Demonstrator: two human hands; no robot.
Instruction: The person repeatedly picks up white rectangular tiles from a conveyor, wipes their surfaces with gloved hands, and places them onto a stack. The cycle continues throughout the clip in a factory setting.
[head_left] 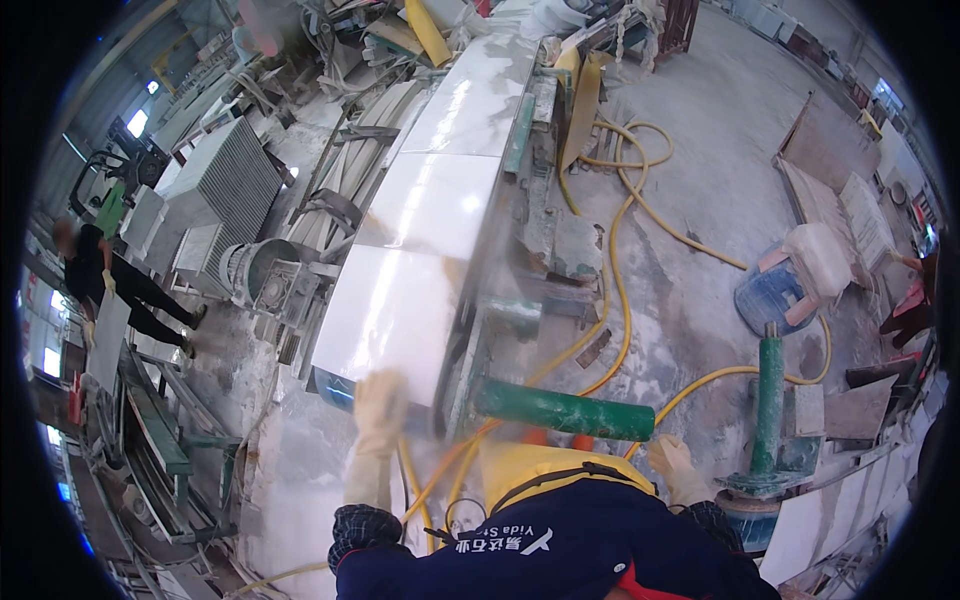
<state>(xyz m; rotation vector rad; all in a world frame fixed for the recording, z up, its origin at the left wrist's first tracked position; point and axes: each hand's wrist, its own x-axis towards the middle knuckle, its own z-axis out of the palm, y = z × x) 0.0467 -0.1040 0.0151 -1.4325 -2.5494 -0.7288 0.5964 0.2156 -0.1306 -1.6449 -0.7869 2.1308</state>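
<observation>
My left hand [383, 408], in a cream work glove, is at the near end of a glossy white stone slab [385, 305]. Its fingers point away from me, fairly straight and slightly blurred, with nothing seen in them. Whether it touches the slab or hovers just over its edge, I cannot tell. Low by my side is my right hand [676, 463], gloved the same way, its fingers loosely stretched and holding nothing visible. It is nearest to a green roller [570, 412]. More white slabs [430, 200] lie end to end beyond the first, in one long row.
A yellow hose [625, 250] winds over the dusty floor at right. Near it are a blue barrel [770, 300] and an upright green post [770, 400]. A motor [280, 285] stands left of the slabs. A person [110, 270] at far left holds a panel.
</observation>
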